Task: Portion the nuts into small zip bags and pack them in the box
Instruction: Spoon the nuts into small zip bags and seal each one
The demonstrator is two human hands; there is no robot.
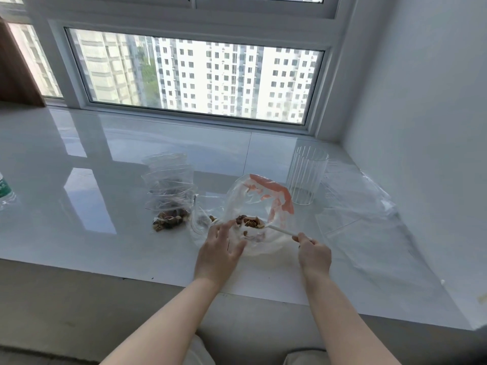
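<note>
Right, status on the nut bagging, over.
Left hand open on big bag. Right hand grips white spoon at nuts. Nothing blocking.

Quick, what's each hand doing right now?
Left hand: open, fingers spread on the big clear bag.
Right hand: pinching the white spoon, scooping nuts.

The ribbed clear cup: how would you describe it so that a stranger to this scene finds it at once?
Start at the big window and come down to the glossy white sill below its right end. There the ribbed clear cup stands upright, just behind the large bag with orange print. Unlike the soft plastic bags around it, it is rigid, tall, fluted and appears empty.
</note>
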